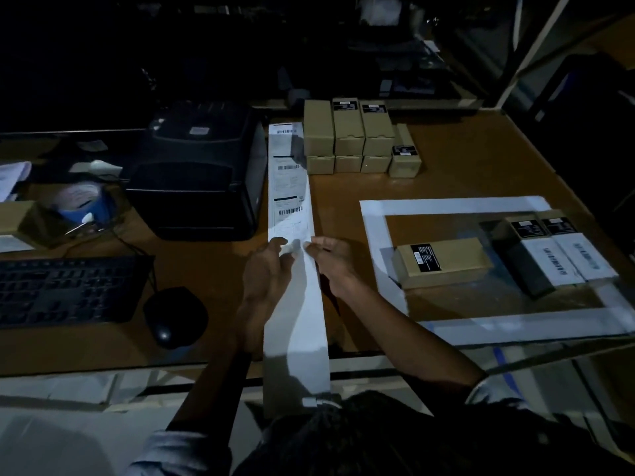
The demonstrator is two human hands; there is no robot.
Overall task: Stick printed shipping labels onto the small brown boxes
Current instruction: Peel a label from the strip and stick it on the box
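Left part of worktop [464,173]: keyboard [65,290], mouse [171,321], black label printer [199,173]. Centre: label strip [290,187] runs from the back toward the front edge. Left hand [266,266] and right hand [331,257] both pinch it at the nearest printed label, fingertips curled, likely starting the peel. Best lift one corner slowly, keep the backing flat, avoid creasing. Back edge: stacked brown boxes [350,139]. Right: unlabelled box [443,261] inside the white taped frame [378,242], labelled boxes [563,259] beside it.
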